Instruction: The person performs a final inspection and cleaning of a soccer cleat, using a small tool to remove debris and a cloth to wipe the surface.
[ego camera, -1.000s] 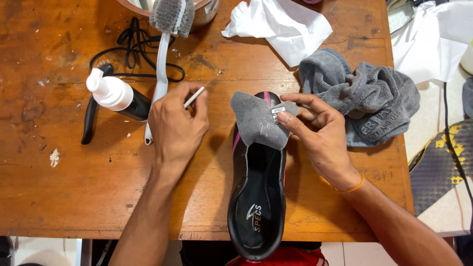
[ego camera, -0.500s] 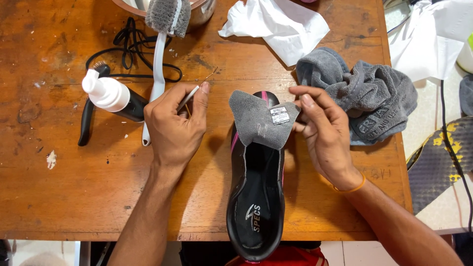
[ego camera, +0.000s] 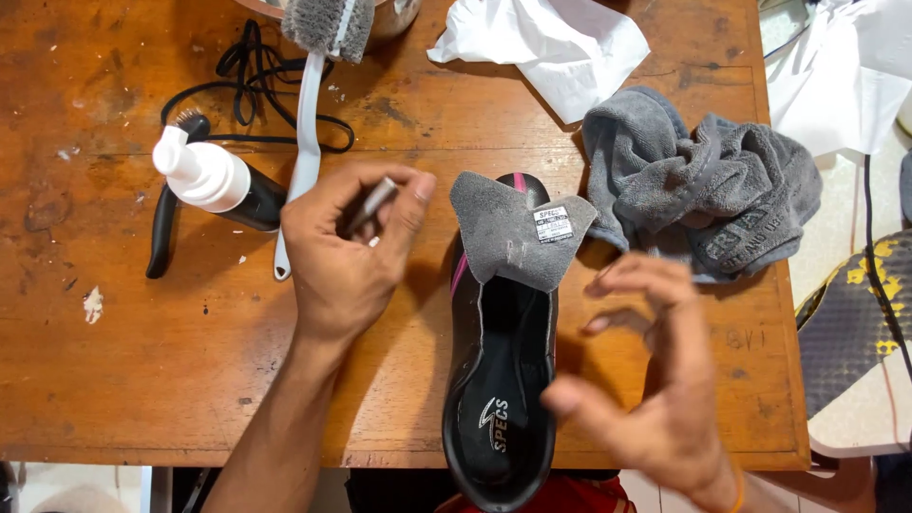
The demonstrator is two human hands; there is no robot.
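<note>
A black shoe (ego camera: 499, 418) with a pink stripe lies lengthwise on the wooden table (ego camera: 142, 380), its grey tongue (ego camera: 513, 237) folded forward and showing a small white label. My left hand (ego camera: 347, 252) rests on the table just left of the shoe, pinching a small thin grey stick-like tool (ego camera: 372, 204) between thumb and fingers. My right hand (ego camera: 655, 380) hovers to the right of the shoe, blurred, fingers spread, holding nothing.
A grey towel (ego camera: 703, 185) is bunched at the right, white paper (ego camera: 551, 43) behind the shoe. A white-handled brush (ego camera: 313, 95), black laces (ego camera: 256, 85), a black bottle with white pump cap (ego camera: 214, 180) and a small dark brush (ego camera: 166, 228) lie at the left. The table's right edge is near.
My right hand let go of the shoe's tongue and pulled back toward me, opening. The tongue stays folded forward. My left hand shifted slightly right, still holding the small tool.
</note>
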